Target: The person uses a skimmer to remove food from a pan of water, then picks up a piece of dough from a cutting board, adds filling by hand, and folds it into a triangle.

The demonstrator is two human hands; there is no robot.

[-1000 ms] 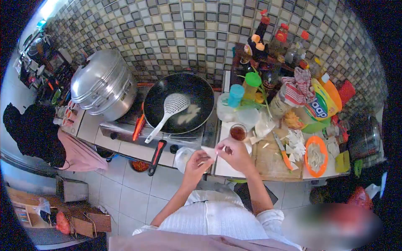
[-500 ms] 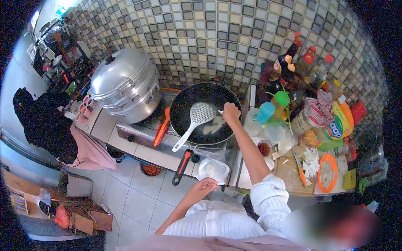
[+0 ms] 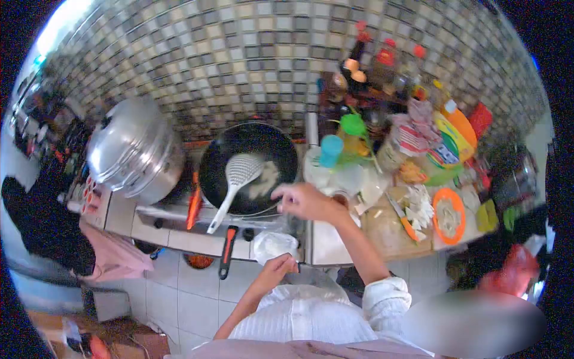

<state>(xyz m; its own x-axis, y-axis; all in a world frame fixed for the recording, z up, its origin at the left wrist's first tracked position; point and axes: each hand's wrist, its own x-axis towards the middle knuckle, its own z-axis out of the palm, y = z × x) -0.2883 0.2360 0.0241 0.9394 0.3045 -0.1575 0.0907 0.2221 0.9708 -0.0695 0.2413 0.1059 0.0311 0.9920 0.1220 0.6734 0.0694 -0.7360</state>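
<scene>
A black wok point(image 3: 214, 173) sits on the stove with several pale pieces point(image 3: 267, 179) inside. A white slotted skimmer point(image 3: 244, 170) rests across the wok, its handle over the near rim. My right hand point(image 3: 308, 201), a little blurred, is just right of the wok, fingers apart and nothing visible in them. My left hand point(image 3: 277, 270) is low in front of the counter with curled fingers, close to a white plastic bag point(image 3: 275, 246). Whether anything is inside those fingers is hidden. The wok's black and red handle point(image 3: 228, 251) points toward me.
A large metal steamer pot point(image 3: 139, 152) stands left of the wok, with an orange-red utensil point(image 3: 194, 206) between them. On the right are bottles, a blue-lidded container point(image 3: 330, 151), a cutting board point(image 3: 382, 230) with a knife point(image 3: 406, 222), and an orange plate point(image 3: 439, 232).
My right hand has moved from above the wok to its right side, and its fingers have opened. The view has shifted to the right. My left hand stays near the white bag.
</scene>
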